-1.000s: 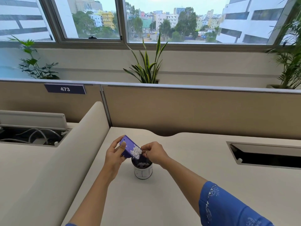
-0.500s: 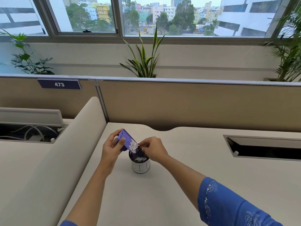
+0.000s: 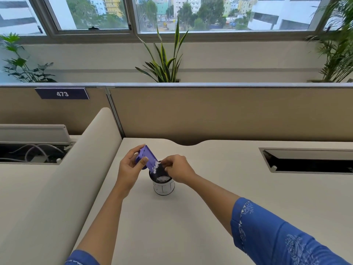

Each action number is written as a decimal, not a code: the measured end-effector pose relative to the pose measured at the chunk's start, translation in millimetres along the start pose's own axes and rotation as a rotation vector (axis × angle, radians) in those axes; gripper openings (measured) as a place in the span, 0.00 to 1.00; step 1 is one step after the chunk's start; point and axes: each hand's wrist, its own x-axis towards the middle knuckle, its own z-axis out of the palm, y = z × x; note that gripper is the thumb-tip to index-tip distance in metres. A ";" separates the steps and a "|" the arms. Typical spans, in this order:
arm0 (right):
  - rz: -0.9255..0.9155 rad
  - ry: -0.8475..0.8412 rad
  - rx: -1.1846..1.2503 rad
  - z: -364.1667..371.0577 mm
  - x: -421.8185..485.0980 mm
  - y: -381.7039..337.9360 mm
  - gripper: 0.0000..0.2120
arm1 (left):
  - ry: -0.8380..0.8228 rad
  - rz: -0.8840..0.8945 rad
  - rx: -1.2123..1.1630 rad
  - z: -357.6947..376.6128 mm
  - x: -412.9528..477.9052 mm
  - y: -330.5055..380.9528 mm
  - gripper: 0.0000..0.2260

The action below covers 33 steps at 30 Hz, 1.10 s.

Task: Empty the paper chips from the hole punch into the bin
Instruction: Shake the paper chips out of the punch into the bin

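My left hand (image 3: 129, 169) grips a small purple hole punch (image 3: 148, 157), tilted with its open underside facing right and down over the bin. White paper chips (image 3: 155, 166) cling to its lower end and more lie inside the bin. The bin (image 3: 164, 187) is a small white cylinder with a dark inside, standing on the desk (image 3: 191, 217). My right hand (image 3: 178, 170) is at the bin's far right rim, fingertips pinched close by the punch's lower end; what they pinch is hidden.
A tan partition (image 3: 210, 111) runs along the desk's back. A cable slot (image 3: 309, 161) is cut into the desk at the right. A rounded divider (image 3: 63, 188) borders the desk at the left, with another cable tray (image 3: 32, 152) beyond it.
The chips have slid lower on the punch and more now lie in the bin. Both hands stay at the bin; the head camera has tipped down slightly.
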 end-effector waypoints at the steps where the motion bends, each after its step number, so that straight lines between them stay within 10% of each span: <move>1: -0.007 -0.010 0.001 0.2 -0.9 -0.8 0.18 | -0.002 0.006 0.004 0.4 -0.3 0.7 0.19; 33: -0.073 0.011 -0.173 1.6 -7.5 -1.8 0.15 | -0.077 0.082 0.109 6.8 -1.6 7.0 0.22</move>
